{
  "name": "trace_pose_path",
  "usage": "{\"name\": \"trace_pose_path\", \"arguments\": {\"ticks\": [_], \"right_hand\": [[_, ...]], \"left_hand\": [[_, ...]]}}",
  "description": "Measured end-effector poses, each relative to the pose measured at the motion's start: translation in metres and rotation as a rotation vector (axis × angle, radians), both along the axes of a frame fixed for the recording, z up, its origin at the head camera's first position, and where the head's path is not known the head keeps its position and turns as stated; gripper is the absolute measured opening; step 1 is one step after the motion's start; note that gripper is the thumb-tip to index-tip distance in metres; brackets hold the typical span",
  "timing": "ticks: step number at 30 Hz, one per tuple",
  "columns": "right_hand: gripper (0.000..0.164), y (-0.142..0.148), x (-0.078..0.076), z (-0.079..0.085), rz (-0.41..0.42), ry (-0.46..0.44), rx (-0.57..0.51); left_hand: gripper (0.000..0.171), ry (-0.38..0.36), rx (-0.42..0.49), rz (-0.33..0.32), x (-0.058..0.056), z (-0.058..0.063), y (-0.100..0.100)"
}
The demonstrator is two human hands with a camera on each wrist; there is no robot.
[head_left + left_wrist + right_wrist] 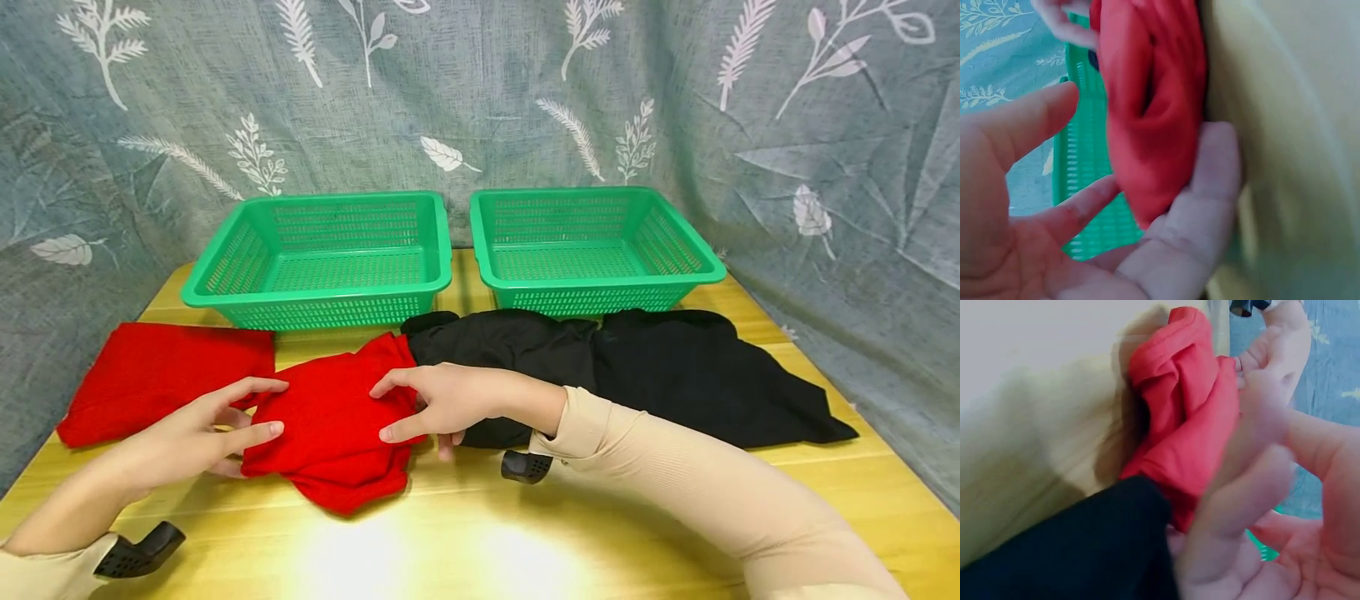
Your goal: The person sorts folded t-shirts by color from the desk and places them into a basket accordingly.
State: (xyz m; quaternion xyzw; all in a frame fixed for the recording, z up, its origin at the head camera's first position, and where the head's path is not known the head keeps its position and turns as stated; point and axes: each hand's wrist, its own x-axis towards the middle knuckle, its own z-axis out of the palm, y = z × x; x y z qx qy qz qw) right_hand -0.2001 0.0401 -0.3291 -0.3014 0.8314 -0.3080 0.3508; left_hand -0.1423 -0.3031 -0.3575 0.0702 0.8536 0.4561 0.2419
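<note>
A crumpled red cloth (330, 425) lies on the table between the two hands. My left hand (183, 442) is at its left edge, thumb and fingers spread apart; in the left wrist view the fingers touch the end of the red cloth (1154, 144) while the thumb stands away from it. Over the right edge of the cloth reaches my right hand (450, 400), its fingers loosely bent and parted. The right wrist view shows the red cloth (1191, 425) beside those blurred fingers, with no pinch visible.
A folded red cloth (180, 371) lies at the left. Two black cloths, one in the middle (517, 346) and one at the right (697, 375), lie side by side. Behind them stand a left green basket (322, 313) and a right green basket (600, 298), before a patterned curtain (495, 100).
</note>
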Motion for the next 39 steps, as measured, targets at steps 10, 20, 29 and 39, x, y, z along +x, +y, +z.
{"name": "trace_pose_path", "arguments": {"ticks": [10, 20, 29, 39], "right_hand": [[0.050, -0.009, -0.011, -0.018, -0.162, -0.248, -0.150], [0.054, -0.019, -0.007, -0.028, -0.206, -0.298, -0.222], [0.054, -0.019, -0.003, -0.031, -0.268, -0.324, -0.269], [0.057, -0.021, 0.002, -0.033, -0.280, -0.287, -0.304]], "left_hand": [[0.073, -0.133, 0.223, 0.050, -0.003, -0.013, 0.007], [0.071, -0.172, 0.289, 0.022, -0.004, -0.020, 0.012], [0.071, -0.132, 0.362, 0.067, -0.001, -0.025, 0.015], [0.071, 0.002, 0.263, 0.112, 0.002, -0.025, 0.016]]}}
